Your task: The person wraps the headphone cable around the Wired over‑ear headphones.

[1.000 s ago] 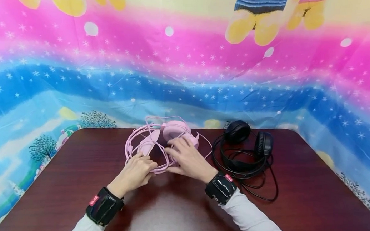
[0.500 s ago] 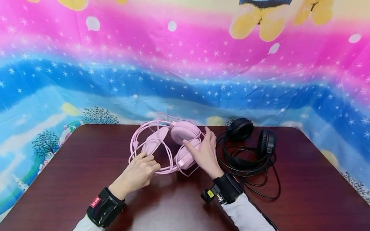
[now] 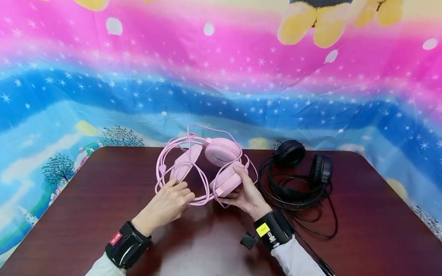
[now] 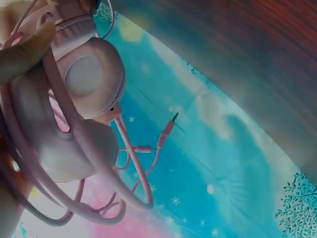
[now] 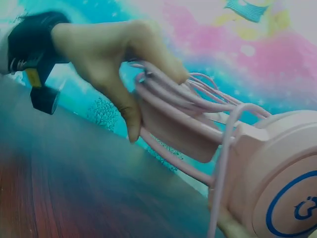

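Both of my hands hold a pair of pink headphones (image 3: 221,153) at the back middle of the table. My left hand (image 3: 166,204) grips the headband (image 3: 184,163) together with loops of its pink cable (image 3: 160,163). In the right wrist view that left hand (image 5: 116,62) has its thumb and fingers around band and cable. My right hand (image 3: 249,195) holds the nearer ear cup (image 3: 227,181), thumb on top and fingers beneath. A round blue emblem (image 5: 302,208) marks an ear cup's outer face. In the left wrist view, a cable plug (image 4: 169,130) dangles loose.
To the right, black headphones (image 3: 289,153) lie with their coiled black cable (image 3: 334,223) on the dark red-brown table (image 3: 85,214). The black cable's plugs (image 3: 329,271) lie beside my right sleeve. A colourful printed cloth (image 3: 224,91) hangs behind the table.
My right hand has moved from the cable around the pink headphones' ear cup and now holds it. The headphones have shifted slightly right. My left hand keeps its grip.
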The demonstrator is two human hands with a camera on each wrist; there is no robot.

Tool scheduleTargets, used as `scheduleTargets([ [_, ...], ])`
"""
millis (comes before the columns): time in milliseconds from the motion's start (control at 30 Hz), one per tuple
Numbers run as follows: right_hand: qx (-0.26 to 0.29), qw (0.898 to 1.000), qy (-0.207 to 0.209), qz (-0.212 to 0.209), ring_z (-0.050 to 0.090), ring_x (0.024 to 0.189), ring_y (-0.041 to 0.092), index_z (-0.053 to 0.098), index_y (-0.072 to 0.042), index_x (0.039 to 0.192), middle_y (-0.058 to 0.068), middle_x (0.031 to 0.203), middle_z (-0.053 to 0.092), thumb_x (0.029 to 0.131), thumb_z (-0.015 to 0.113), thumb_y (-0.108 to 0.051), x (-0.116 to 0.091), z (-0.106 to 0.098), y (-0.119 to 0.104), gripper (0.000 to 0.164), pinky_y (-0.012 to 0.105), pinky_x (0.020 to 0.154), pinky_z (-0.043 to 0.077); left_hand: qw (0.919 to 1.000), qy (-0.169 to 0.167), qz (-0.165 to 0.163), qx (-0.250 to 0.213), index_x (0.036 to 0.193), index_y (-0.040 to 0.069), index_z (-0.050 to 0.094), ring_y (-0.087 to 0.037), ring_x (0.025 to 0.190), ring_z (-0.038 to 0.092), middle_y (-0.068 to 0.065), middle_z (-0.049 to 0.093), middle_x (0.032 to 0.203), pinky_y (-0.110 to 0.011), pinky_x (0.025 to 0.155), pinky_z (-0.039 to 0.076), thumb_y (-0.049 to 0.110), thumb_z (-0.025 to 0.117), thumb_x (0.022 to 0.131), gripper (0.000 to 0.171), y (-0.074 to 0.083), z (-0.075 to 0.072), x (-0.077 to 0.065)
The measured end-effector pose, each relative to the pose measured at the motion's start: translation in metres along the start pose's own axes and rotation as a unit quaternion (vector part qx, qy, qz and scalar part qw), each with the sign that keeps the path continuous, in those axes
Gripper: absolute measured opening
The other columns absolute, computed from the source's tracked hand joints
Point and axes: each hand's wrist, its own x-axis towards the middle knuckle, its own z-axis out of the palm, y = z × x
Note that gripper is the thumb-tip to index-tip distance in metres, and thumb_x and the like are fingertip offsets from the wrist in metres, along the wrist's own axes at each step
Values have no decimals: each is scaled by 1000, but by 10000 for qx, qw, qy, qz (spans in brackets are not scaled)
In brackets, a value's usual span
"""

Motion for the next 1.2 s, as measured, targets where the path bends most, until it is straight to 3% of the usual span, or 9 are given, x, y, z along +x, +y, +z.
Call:
scheduleTargets([
  [233,-419,9974,147,-573,46,112,46,25,0,141,25,123,39,89,46,-41,-5,-2,-2,69,60,96,35,9955,-616,-416,-580,87,7,64,-19,78,56,-2,61,79,-36,75,39,16,84,65,30,0,-10,8],
  [400,-755,9943,165,-738,58,97,38,41,3,130,18,109,54,90,48,-40,-7,-1,-2,59,57,91,42,9863,-810,-489,-1352,98,7,72,-16,83,64,-2,69,87,-34,79,45,2,77,71,28,-1,-20,6],
  [533,-1016,9909,181,-858,63,86,32,52,2,115,12,94,61,91,51,-37,-7,-2,0,46,54,84,48,9762,-743,-831,-1861,93,3,74,-14,74,65,-3,70,82,-30,69,51,-7,71,72,23,-7,-31,8],
  [667,-1118,9897,280,-847,64,87,34,53,1,115,12,94,62,90,52,-37,-8,-6,2,45,54,83,49,9786,-409,-1522,-1323,87,0,73,-19,71,58,-6,68,78,-34,61,49,-7,72,72,17,-20,-48,19],
  [733,-1192,9891,337,-795,63,90,36,51,3,118,13,97,62,90,52,-37,-8,-8,4,49,54,83,48,9734,-380,-2109,-807,88,0,73,-24,73,58,-10,69,81,-37,59,49,-7,70,73,17,-28,-58,27],
  [800,-1305,9882,357,-721,62,92,36,48,3,122,14,100,60,89,52,-38,-9,-10,5,53,54,84,48,9593,-471,-2757,-386,88,1,73,-30,70,59,-13,68,78,-42,54,49,-2,69,78,11,-36,-67,34],
  [900,-1521,9859,275,-645,61,93,35,44,4,125,16,103,58,89,50,-38,-11,-13,7,55,54,84,48,9290,-584,-3652,-83,90,1,72,-37,63,61,-18,67,75,-48,49,48,0,65,81,12,-50,-74,36],
  [1100,-1931,9781,-200,-750,61,92,30,42,6,125,16,105,57,89,49,-35,-20,-18,4,55,58,83,46,8839,82,-4642,-561,81,-10,64,-34,51,51,-17,56,57,-42,51,40,0,56,88,15,-80,-69,8],
  [1200,-2013,9752,-466,-800,60,93,29,42,5,125,14,106,56,89,48,-33,-25,-21,0,53,60,84,45,8478,20,-5214,-965,87,-15,61,-32,50,52,-15,55,54,-46,64,39,-1,51,90,18,-88,-68,-12],
])
